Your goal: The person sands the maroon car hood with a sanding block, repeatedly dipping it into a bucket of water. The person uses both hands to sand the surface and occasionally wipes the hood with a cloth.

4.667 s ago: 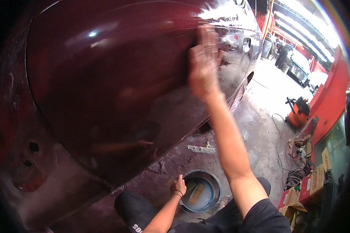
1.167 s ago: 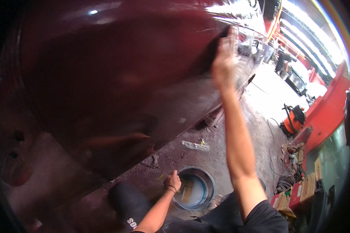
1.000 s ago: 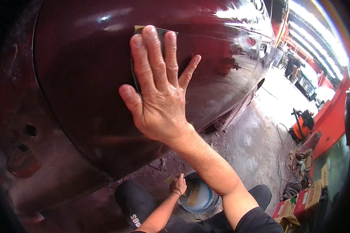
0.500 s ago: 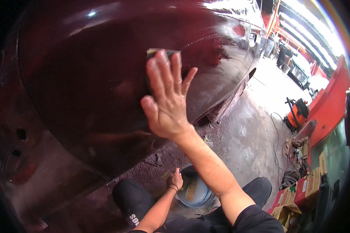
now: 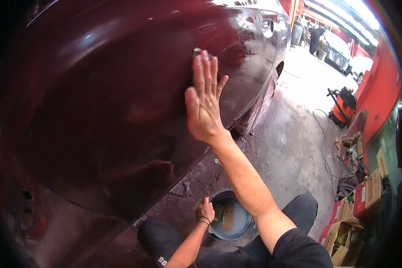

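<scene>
My right hand (image 5: 205, 100) lies long-fingered against a dark maroon car panel (image 5: 120, 102), thumb out to the side. Under its fingertips it presses a sanding pad (image 5: 196, 51); only a pale edge shows, and the fingers cover the rest. Lower down, my left hand (image 5: 205, 211) is closed at the left rim of a round bucket (image 5: 249, 230), a dark band on its wrist. What its fingers hold, if anything, is hidden. Cloudy water fills the bucket, with a tan block (image 5: 228, 217) and a greenish piece (image 5: 218, 211) in it.
My knees (image 5: 158, 236) flank the bucket, below the panel's bottom edge. To the right are an orange-and-black shop vacuum (image 5: 343, 106), a loose cable (image 5: 324, 152) and open cardboard boxes (image 5: 362, 196). Cars stand far back.
My right hand has slid with the sanding pad a little up and to the right in the picture. The view has shifted too. My left hand stays by the bucket rim.
</scene>
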The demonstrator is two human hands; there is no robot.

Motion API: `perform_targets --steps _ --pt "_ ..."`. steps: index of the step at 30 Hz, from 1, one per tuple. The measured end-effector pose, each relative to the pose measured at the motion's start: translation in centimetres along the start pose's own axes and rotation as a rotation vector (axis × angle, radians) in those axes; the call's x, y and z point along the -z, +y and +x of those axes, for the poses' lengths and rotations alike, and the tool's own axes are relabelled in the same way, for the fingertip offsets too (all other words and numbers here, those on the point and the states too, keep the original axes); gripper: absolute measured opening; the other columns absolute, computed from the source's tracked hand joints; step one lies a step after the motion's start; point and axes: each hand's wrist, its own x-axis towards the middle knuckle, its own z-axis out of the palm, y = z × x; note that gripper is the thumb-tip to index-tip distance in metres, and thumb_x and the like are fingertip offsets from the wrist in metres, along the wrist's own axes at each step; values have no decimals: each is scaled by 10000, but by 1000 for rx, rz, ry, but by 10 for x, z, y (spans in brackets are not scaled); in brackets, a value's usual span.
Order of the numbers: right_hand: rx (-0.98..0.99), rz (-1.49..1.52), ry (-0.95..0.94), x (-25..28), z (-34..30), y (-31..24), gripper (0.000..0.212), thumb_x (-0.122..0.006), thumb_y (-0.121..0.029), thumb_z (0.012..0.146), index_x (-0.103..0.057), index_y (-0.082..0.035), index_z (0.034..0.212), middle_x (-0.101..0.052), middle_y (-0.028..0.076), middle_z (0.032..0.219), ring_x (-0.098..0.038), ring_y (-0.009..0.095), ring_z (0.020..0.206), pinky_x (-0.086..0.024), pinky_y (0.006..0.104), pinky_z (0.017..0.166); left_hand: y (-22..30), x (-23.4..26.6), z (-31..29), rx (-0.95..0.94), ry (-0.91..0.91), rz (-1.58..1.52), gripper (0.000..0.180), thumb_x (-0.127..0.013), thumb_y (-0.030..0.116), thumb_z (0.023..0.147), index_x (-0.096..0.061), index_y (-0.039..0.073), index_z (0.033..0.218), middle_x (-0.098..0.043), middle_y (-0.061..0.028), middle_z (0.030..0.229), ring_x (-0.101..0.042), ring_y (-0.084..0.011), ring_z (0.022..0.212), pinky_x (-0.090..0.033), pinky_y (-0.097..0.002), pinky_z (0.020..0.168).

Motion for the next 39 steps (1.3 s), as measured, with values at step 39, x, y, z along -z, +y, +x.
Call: perform_targets --steps 39 --pt "-573 167 346 -7 -65 108 690 -456 -394 1127 -208 -155 1725 -159 82 1805 -73 375 1665 13 775 1234 240 372 -85 -1051 560 791 259 -600 24 962 -768 29 1160 -740 -152 1270 -658 -377 1306 -390 -553 1233"
